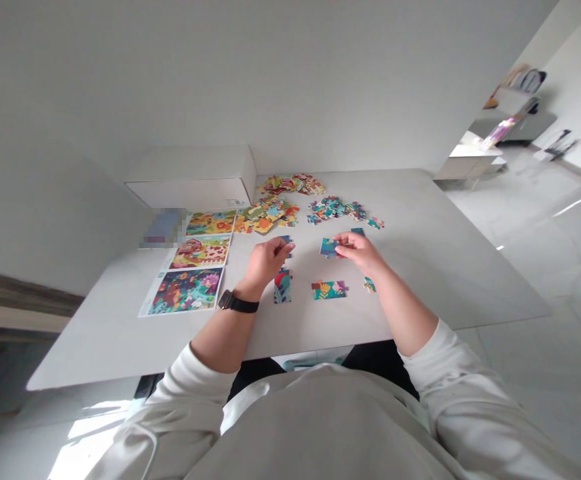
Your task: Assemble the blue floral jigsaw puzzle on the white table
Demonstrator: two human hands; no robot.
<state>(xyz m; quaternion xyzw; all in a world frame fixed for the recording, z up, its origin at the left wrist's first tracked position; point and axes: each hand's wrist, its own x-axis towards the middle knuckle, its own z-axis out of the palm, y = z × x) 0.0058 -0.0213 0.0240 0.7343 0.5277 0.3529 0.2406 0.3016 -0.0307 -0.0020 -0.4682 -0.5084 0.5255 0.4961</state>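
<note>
My right hand (359, 251) pinches a teal jigsaw piece (328, 248) at its fingertips, just above the table. A dark blue piece (357, 231) lies beyond that hand. My left hand (269, 260) is curled over a dark blue piece (286, 240), and I cannot tell whether it grips it. Below my hands lie a joined teal and red group of pieces (283, 287), a joined strip with a yellow flower (329, 289), and a small single piece (369, 285). A black watch (237, 302) sits on my left wrist.
On the white table (420, 267) lie loose piece piles (265, 217) (335, 210) (290, 185) and several printed picture sheets (185, 291). A white cardboard box (190, 179) stands at the far left corner. A blurred patch (163, 228) hides something beside the sheets.
</note>
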